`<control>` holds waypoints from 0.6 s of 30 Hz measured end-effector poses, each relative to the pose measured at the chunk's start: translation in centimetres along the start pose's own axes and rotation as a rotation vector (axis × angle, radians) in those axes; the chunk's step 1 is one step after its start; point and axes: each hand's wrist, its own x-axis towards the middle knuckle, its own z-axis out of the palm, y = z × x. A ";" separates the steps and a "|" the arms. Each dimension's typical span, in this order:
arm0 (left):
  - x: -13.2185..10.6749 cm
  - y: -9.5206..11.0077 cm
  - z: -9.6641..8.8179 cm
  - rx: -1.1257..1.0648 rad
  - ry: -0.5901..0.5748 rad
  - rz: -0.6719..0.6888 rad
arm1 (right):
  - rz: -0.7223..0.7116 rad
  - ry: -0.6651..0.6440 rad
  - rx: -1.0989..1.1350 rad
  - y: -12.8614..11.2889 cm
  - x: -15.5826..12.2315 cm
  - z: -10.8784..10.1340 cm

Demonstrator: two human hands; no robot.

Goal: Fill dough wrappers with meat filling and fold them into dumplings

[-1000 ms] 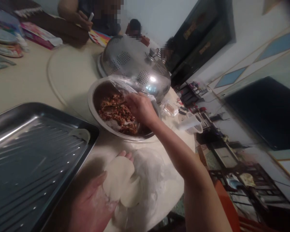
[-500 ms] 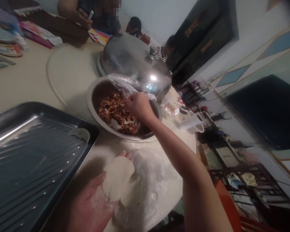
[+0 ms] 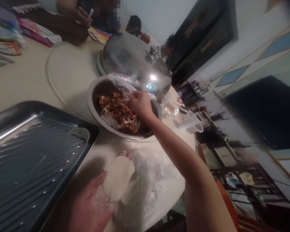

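Observation:
On the open palm of my left hand [image 3: 93,196] rests a round dough wrapper [image 3: 118,177], with the thumb along its edge and the fingertips showing beyond it. A second wrapper [image 3: 132,193] lies on the floured plastic sheet, partly covered by the first. My right hand [image 3: 141,103] is closed on a thin metal utensil [image 3: 124,100] above the steel bowl [image 3: 90,108]. Its far end reaches into reddish-brown minced filling [image 3: 120,112], so its tip is hidden. A folded dumpling [image 3: 81,132] sits in the corner of the metal tray [image 3: 50,112].
Behind the bowl stands a large perforated steel lid [image 3: 135,61], with clear plastic film [image 3: 122,82] between. White baskets [image 3: 192,124] are at the right table edge. A person [image 3: 81,16] sits across the table, with others farther back. Packages [image 3: 36,30] lie far left.
My right hand has shifted slightly to the right in the bowl, and the utensil's shaft has come into sight. The filling has been disturbed at its left side. My left hand stays nearly still.

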 end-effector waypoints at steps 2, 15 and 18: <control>0.0 0.1 0.0 -0.008 0.000 -0.011 | 0.003 0.029 0.024 -0.3 -0.4 -0.2; 0.3 0.3 0.0 0.119 0.063 0.105 | 0.208 0.162 0.692 2.6 0.4 -0.7; 0.7 0.5 0.7 0.141 0.175 0.148 | 0.217 0.217 0.789 3.1 -1.8 -3.0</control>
